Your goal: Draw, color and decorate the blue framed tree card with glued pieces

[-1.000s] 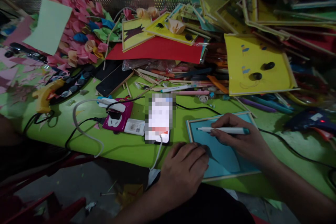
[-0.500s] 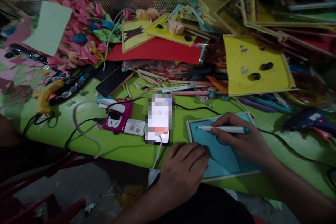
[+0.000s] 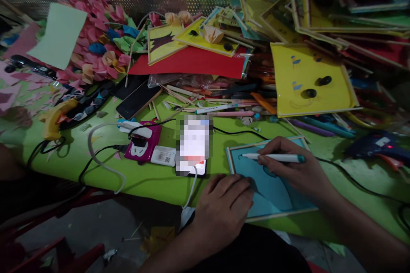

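A blue paper card with a wooden stick frame [image 3: 272, 192] lies flat on the green table [image 3: 147, 175] right in front of me. My right hand [image 3: 297, 170] is closed on a white pen with a teal cap [image 3: 275, 158], whose tip rests on the card's upper left part. My left hand [image 3: 224, 209] lies on the card's lower left corner with its fingers curled down, pinning it. A dark drawn curve shows on the card beside my right fingers.
A phone [image 3: 194, 147] on a white cable lies left of the card, beside a pink power bank [image 3: 144, 143]. Piles of yellow framed cards [image 3: 312, 81], red paper [image 3: 192, 62], pens, sticks and paper flowers [image 3: 96, 42] crowd the back. A blue glue gun [image 3: 381, 147] is at the right, a yellow one [image 3: 56, 115] at the left.
The pen tip has shifted slightly on the card, and a short dark curve now shows next to my right fingers. My left hand has stayed put.
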Demonstrator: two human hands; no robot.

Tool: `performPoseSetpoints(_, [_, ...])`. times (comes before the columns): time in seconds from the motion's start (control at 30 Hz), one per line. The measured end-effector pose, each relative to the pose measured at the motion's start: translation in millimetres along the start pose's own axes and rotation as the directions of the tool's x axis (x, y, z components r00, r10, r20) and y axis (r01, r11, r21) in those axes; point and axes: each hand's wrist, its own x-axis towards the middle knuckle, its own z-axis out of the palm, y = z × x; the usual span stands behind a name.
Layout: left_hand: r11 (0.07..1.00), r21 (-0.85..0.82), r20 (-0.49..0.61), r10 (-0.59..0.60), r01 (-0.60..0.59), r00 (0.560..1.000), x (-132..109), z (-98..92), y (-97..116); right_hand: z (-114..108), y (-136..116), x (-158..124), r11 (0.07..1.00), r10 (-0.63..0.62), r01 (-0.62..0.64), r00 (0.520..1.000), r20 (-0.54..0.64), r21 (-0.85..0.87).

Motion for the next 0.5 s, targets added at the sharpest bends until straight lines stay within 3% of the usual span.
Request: performPoseSetpoints(0.5, [1.0, -0.01, -0.013, 0.004, -0.005, 1.0, 1.1, -1.2, -0.4, -3.1, 0.5, -0.4, 1.0, -0.012, 0.011, 1.0, 0.022, 0.019])
